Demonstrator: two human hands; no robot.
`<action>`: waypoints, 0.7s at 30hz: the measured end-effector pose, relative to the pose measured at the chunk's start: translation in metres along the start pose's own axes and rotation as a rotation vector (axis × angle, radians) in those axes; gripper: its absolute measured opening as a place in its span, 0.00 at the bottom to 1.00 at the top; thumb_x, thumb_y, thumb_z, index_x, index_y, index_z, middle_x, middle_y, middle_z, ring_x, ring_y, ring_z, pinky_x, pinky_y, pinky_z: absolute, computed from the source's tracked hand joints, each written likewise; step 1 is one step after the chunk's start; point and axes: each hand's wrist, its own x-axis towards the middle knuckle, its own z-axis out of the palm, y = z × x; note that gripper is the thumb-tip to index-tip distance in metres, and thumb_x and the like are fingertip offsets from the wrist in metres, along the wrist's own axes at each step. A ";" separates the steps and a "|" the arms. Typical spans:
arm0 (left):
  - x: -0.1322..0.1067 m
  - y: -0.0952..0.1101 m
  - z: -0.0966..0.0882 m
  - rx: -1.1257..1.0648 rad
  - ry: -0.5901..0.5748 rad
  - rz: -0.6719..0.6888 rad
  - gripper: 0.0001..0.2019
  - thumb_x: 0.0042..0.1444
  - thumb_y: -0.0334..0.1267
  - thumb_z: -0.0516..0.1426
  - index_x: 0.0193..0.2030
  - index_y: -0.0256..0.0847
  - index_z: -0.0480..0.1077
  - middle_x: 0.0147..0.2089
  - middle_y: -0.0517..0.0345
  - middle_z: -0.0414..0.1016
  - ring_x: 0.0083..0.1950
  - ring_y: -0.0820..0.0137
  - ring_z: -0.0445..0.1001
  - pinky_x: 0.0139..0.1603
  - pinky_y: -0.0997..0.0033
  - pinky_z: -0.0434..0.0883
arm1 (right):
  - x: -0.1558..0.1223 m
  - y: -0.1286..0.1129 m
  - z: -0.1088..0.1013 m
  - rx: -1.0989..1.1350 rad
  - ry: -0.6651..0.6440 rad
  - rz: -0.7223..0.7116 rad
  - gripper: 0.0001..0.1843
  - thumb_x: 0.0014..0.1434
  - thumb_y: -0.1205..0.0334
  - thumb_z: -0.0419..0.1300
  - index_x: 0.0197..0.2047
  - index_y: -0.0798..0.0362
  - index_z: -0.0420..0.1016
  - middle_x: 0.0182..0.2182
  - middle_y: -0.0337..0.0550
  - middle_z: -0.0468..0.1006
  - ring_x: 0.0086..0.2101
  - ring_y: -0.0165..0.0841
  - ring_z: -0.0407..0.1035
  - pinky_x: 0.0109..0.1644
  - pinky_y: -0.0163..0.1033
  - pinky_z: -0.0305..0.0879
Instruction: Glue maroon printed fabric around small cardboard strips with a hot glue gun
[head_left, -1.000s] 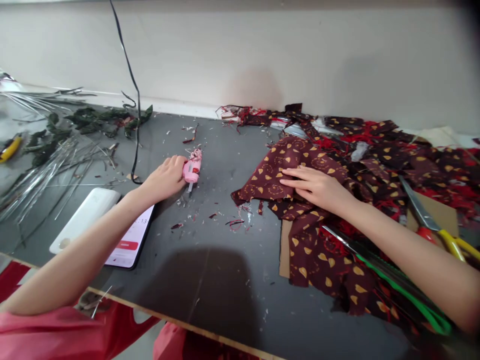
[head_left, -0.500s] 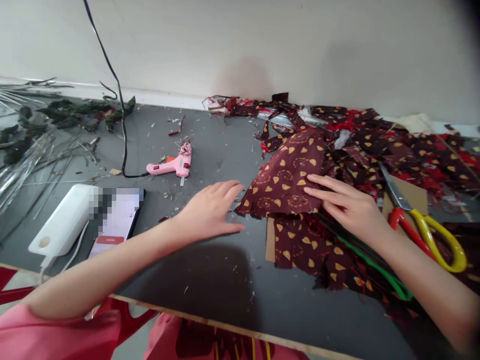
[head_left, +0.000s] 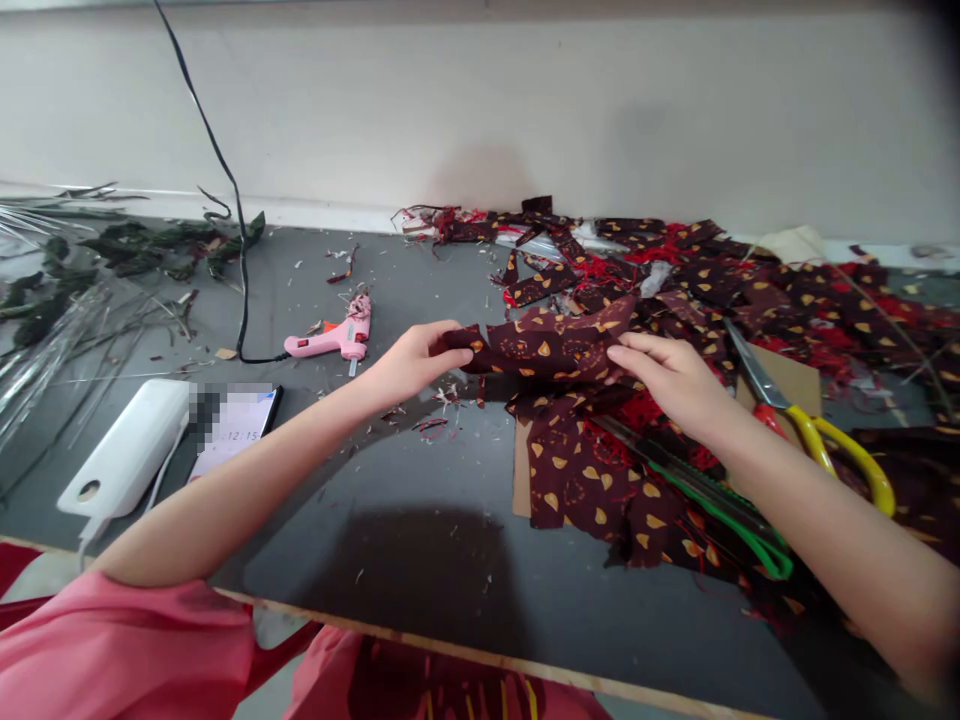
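A maroon piece of fabric with a gold leaf-like print is stretched between my two hands, raised off the table. My left hand pinches its left end between thumb and fingers. The right end is gripped by my right hand, thumb on the near side. Below it lies more of the same printed cloth, partly over a piece of cardboard. A green-handled tool rests on that cloth under my right forearm. Scissors with red and yellow handles lie right of my right hand, partly hidden by the arm.
Cloth scraps and red threads are heaped along the wall. A pink glue gun with a black cord lies left of centre. A white power bank and a phone sit at left, green artificial leaves behind.
My left hand was open beside the fabric and now grips its left end. My right hand, earlier laid on the fabric, now holds its right end. The fabric has been lifted and tilted.
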 end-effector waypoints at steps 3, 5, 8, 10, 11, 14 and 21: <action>0.000 -0.004 -0.001 0.076 0.018 0.014 0.08 0.54 0.41 0.56 0.33 0.37 0.68 0.31 0.61 0.71 0.32 0.73 0.68 0.35 0.71 0.63 | 0.003 0.002 0.003 0.017 -0.001 -0.019 0.14 0.57 0.51 0.57 0.26 0.48 0.74 0.25 0.39 0.77 0.30 0.39 0.73 0.35 0.43 0.72; 0.011 -0.002 -0.008 0.186 0.031 0.047 0.08 0.54 0.41 0.56 0.32 0.37 0.70 0.31 0.61 0.72 0.33 0.72 0.69 0.35 0.71 0.63 | 0.014 0.001 0.004 0.012 0.001 -0.041 0.13 0.58 0.51 0.57 0.27 0.49 0.75 0.27 0.39 0.78 0.31 0.39 0.74 0.37 0.44 0.72; 0.047 0.007 -0.031 0.337 0.134 0.146 0.08 0.51 0.40 0.58 0.33 0.36 0.73 0.34 0.59 0.75 0.38 0.70 0.72 0.41 0.69 0.66 | 0.047 -0.005 0.008 -0.079 0.093 -0.112 0.15 0.60 0.51 0.54 0.29 0.50 0.76 0.29 0.40 0.78 0.36 0.40 0.74 0.45 0.48 0.71; 0.073 0.014 -0.053 0.404 0.316 0.294 0.09 0.53 0.39 0.57 0.36 0.36 0.73 0.40 0.58 0.77 0.44 0.70 0.73 0.45 0.69 0.66 | 0.073 -0.013 0.012 -0.139 0.211 -0.234 0.16 0.64 0.54 0.50 0.38 0.51 0.77 0.37 0.42 0.79 0.45 0.42 0.72 0.52 0.52 0.67; 0.083 0.016 -0.063 0.437 0.356 0.364 0.09 0.55 0.39 0.55 0.39 0.38 0.73 0.45 0.58 0.76 0.48 0.71 0.72 0.48 0.69 0.66 | 0.083 -0.017 0.015 -0.170 0.225 -0.312 0.16 0.65 0.56 0.48 0.45 0.50 0.76 0.44 0.43 0.78 0.50 0.42 0.70 0.57 0.53 0.64; 0.091 0.007 -0.091 0.620 0.564 0.515 0.08 0.57 0.35 0.54 0.39 0.41 0.74 0.50 0.54 0.75 0.54 0.68 0.69 0.54 0.65 0.65 | 0.093 -0.027 0.026 -0.289 0.041 -0.477 0.23 0.65 0.60 0.48 0.63 0.49 0.62 0.64 0.45 0.61 0.63 0.41 0.54 0.66 0.54 0.52; 0.023 -0.032 -0.117 1.204 0.107 0.098 0.30 0.54 0.27 0.50 0.65 0.39 0.57 0.69 0.45 0.56 0.67 0.56 0.57 0.66 0.50 0.53 | 0.003 -0.030 0.051 -0.491 -0.236 -0.387 0.24 0.65 0.59 0.48 0.61 0.61 0.66 0.63 0.57 0.62 0.63 0.44 0.54 0.67 0.52 0.51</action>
